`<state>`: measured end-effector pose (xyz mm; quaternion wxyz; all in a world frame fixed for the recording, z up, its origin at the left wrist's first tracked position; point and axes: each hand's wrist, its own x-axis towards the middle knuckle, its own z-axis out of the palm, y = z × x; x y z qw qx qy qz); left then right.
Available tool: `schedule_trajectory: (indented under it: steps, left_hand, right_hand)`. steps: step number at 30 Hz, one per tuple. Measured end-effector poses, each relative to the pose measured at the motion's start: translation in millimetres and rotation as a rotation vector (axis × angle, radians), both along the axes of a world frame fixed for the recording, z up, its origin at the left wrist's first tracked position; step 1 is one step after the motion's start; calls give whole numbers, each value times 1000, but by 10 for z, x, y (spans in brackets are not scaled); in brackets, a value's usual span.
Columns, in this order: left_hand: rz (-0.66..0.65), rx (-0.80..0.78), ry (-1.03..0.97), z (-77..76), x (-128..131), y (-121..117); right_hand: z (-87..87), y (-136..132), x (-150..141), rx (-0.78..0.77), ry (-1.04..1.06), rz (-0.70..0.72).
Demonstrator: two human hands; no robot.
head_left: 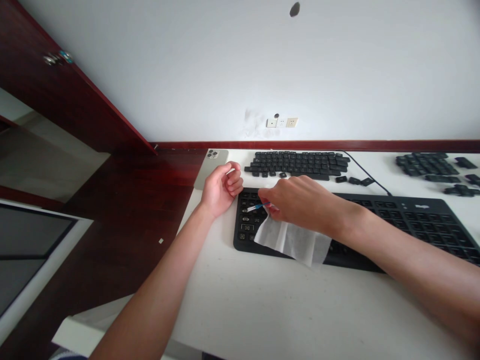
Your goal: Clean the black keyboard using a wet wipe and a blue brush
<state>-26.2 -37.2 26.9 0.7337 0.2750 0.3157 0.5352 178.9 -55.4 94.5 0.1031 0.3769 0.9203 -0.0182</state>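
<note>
A black keyboard point(405, 220) with its keycaps removed lies across the white desk point(240, 300). My right hand point(296, 202) hovers over its left end, pinching a small blue and white swab point(255, 207) whose tip touches the keyboard, with a white wipe point(292, 240) hanging under the palm. My left hand point(222, 187) rests curled at the keyboard's left edge, fingers folded in, nothing visible inside. Removed black keycaps point(296, 164) are laid out in rows behind the keyboard.
A phone point(210, 167) lies face down at the back left. More keycaps point(435, 167) sit at the far right, with a few loose ones point(352, 180) and a black cable point(365, 172) between. Dark red wood point(123, 210) borders the desk's left side; wall sockets point(282, 122) behind.
</note>
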Motion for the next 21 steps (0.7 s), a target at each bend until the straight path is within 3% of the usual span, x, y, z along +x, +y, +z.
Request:
schedule_trajectory:
  steps: [13,21]
  left_hand:
    - [-1,29,9,-5,-3,-4]
    - [7,-24,-19,2,0,-4]
  right_hand:
    - [-19,22,100,1,-73,-43]
    - [101,241,500,-433,-126,-115]
